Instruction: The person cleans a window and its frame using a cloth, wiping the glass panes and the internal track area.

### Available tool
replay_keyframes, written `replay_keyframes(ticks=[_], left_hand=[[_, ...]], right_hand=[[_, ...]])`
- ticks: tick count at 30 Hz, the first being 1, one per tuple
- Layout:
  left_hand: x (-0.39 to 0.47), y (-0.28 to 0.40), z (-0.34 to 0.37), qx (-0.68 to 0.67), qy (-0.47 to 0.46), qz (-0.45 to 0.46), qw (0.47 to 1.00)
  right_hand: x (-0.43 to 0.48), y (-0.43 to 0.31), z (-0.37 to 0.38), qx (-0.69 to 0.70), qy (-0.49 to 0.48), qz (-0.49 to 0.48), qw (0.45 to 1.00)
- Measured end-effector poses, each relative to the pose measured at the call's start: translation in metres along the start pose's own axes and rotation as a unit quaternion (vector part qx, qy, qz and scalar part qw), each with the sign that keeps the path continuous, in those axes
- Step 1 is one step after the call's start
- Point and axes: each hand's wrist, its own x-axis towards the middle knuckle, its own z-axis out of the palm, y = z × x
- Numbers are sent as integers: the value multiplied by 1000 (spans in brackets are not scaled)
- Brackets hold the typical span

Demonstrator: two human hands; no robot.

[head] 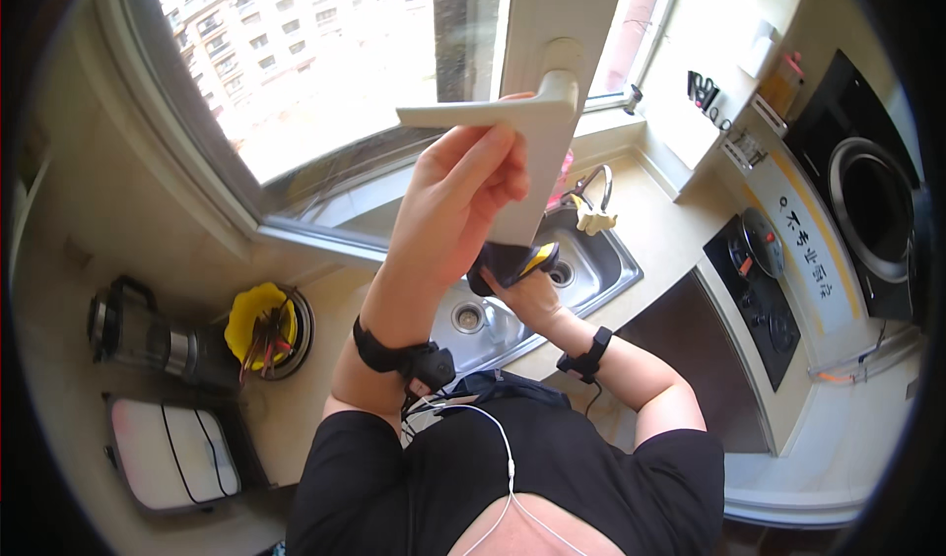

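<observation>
Up at the casement window, my left hand (473, 187) grips the white lever handle (547, 105), which points sideways across the window's upright frame (547, 150). The thumb is in front of the lever, and a fingertip shows just above it. Lower down, my right hand (528, 297) holds a black and yellow object (536, 259) against the bottom end of that white frame. What the object is cannot be told, since the frame and my left wrist hide part of it. Below my hands is a double-bowl stainless steel sink (584, 297).
A curved faucet (607, 187) with a pale yellow cloth (595, 218) stands behind the sink. To the left are a yellow scalloped bowl (251, 316), a blender (140, 334) and a white-lidded appliance (174, 452). At right is a black cooktop (754, 305) with a lidded pan (761, 242).
</observation>
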Motion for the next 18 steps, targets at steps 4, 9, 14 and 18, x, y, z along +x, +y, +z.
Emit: replay_keyframes(ticks=[4,9,14,18], left_hand=[[8,-9,-8,-33,-29,5,999],[11,-14,-12,-51,-17,41,998],[6,-16,-12,-58,-23,52,997],[4,-14,-8,-43,-15,45,998]], right_hand=[[-15,15,28,72,-31,44,996],[58,22,-78,28,204,30,978],[70,4,-117,-132,175,17,976],[31,5,-21,-77,62,-52,994]])
